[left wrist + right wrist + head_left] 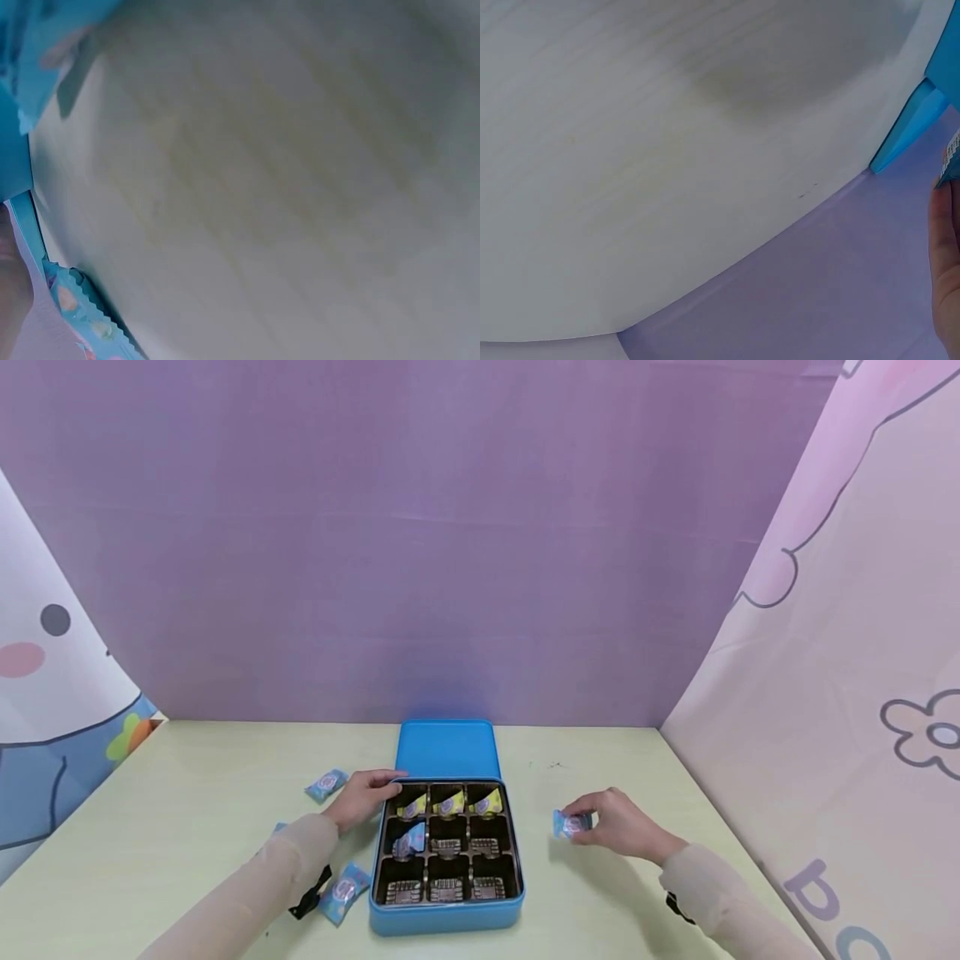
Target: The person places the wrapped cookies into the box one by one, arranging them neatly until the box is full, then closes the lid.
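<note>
A purple wall (450,543) is rising along the worktop's far edge, and printed panels are closing off the left side (45,693) and the right edge (825,693). Between them a pale worktop (247,760) is spreading. A blue box (446,920) is standing midway between the worktop's left and right edges, its lid (447,749) lying folded back and reaching the far edge. Inside, a dark tray (450,858) is forming nine compartments in three rows.

The left hand (363,797) is touching the box's far left corner, fingers and thumb grasping it on either side. The right hand (618,825) is hovering off the box's right edge, fingertips and thumb pinching a blue packet (568,825); the right wrist view is catching only part of that hand at its border.

Of the loose blue packets, one (346,892) is lying just beside the box's near left side, another (326,786) is resting left of its far left corner, and a third (280,827) is barely peeking past the left sleeve (262,885). One more (409,841) is sitting in the middle row's left compartment. Three yellow packets (449,804) are filling the far row, one per compartment. The other five compartments are showing ribbed bottoms.
</note>
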`<state>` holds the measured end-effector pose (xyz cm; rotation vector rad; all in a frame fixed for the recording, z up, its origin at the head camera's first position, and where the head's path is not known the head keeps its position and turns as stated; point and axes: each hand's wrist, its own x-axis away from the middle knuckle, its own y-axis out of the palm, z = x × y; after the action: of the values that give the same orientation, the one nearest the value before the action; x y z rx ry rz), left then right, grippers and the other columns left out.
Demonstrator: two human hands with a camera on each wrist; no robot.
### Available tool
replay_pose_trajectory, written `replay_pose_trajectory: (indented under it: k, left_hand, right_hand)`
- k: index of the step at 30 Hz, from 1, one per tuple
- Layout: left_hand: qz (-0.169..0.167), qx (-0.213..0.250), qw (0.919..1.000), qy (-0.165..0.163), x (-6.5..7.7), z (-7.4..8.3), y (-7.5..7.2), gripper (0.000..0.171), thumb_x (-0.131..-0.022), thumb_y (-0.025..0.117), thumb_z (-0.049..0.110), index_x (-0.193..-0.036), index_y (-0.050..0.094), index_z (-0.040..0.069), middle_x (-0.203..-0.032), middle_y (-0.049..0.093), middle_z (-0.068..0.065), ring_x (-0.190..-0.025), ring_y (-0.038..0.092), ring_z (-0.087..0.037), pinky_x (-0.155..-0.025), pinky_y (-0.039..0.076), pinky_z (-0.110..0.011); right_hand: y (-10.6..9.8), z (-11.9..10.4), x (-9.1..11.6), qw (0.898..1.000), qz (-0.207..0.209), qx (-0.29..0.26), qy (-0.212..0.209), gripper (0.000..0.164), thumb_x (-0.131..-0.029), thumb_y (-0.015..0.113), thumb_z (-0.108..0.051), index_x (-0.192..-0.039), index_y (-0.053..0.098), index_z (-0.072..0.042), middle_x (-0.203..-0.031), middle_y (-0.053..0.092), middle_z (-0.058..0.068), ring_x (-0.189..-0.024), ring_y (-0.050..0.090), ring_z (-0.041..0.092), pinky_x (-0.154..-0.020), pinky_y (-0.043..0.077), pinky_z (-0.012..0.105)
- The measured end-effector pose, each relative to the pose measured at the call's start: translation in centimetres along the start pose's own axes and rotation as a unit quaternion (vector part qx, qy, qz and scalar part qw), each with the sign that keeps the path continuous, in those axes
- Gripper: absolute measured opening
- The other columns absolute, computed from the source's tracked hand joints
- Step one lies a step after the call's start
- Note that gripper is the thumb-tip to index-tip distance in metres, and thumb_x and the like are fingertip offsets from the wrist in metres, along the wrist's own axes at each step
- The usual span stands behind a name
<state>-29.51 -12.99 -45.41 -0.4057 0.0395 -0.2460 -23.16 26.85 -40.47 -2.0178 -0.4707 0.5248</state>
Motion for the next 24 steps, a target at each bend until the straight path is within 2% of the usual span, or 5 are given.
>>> replay_pose_trajectory:
  k: [8,12,18,24]
  left_hand:
    - [-0.004,0.004,1.0,0.001,0.0,0.0,-0.1,0.031,-0.094,0.053,0.017,-0.123,0.059,0.009,-0.132,0.051,-0.016,-0.12,0.047,-0.034,-0.096,0.044,-0.047]
    - [-0.005,0.0,1.0,0.002,0.0,-0.1,0.0,0.032,-0.093,0.053,0.017,-0.123,0.059,0.009,-0.132,0.051,-0.017,-0.119,0.048,-0.035,-0.096,0.044,-0.047]
    - [-0.002,0.0,1.0,-0.002,-0.1,-0.2,0.1,0.032,-0.093,0.053,0.017,-0.123,0.059,0.008,-0.133,0.05,-0.017,-0.121,0.047,-0.036,-0.096,0.043,-0.048]
    - [-0.001,0.0,1.0,-0.001,-0.3,-0.4,0.1,0.033,-0.094,0.052,0.016,-0.124,0.058,0.006,-0.133,0.049,-0.017,-0.121,0.046,-0.036,-0.096,0.044,-0.048]
  right_hand:
    - [-0.1,-0.6,-0.9,1.0,-0.008,0.009,0.002,0.029,-0.073,0.077,-0.017,-0.1,0.071,-0.009,-0.098,0.07,0.004,-0.082,0.063,0.008,-0.067,0.054,0.025]
    - [-0.2,-1.1,-1.3,1.0,-0.008,0.0,0.002,0.029,-0.073,0.077,-0.017,-0.1,0.071,-0.008,-0.097,0.07,0.004,-0.08,0.062,0.006,-0.066,0.054,0.028]
    - [-0.2,-1.9,-1.9,1.0,-0.007,-0.012,0.006,0.029,-0.073,0.077,-0.017,-0.099,0.072,-0.009,-0.096,0.07,0.002,-0.077,0.061,0.006,-0.063,0.05,0.018]
    - [-0.2,-2.6,-2.5,1.0,-0.012,-0.016,0.02,0.029,-0.073,0.077,-0.017,-0.1,0.071,-0.009,-0.096,0.07,0.002,-0.075,0.059,0.003,-0.061,0.049,0.017]
